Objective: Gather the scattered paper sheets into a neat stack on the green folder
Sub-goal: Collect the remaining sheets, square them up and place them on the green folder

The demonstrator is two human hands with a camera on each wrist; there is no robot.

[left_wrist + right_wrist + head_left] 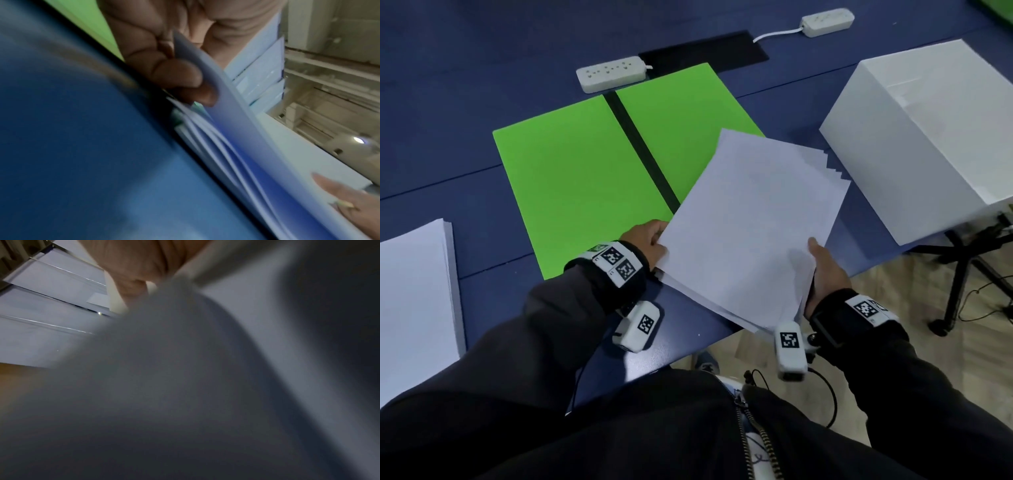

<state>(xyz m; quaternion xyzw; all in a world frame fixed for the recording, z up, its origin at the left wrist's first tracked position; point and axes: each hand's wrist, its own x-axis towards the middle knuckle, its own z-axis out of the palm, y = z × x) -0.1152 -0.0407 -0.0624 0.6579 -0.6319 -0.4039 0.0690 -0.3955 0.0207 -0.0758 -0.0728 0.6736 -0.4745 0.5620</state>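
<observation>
A loose bundle of white paper sheets (pixel 753 222) hangs tilted over the right half of the open green folder (pixel 571 171) and the table's front edge, its far corners fanned out. My left hand (pixel 649 245) grips the bundle's near left corner; in the left wrist view its fingers (pixel 179 78) curl onto the sheets (pixel 236 146), which sag apart. My right hand (pixel 822 270) holds the near right edge, thumb on top, fingers hidden below. The right wrist view is mostly blurred paper (pixel 185 369) close to the lens.
A thick stack of white paper (pixel 414 301) lies at the left edge of the blue table (pixel 448 102). A large white box (pixel 924 137) stands at the right. Two white power strips (pixel 611 73) (pixel 827 22) and a black mat (pixel 705 54) lie behind the folder.
</observation>
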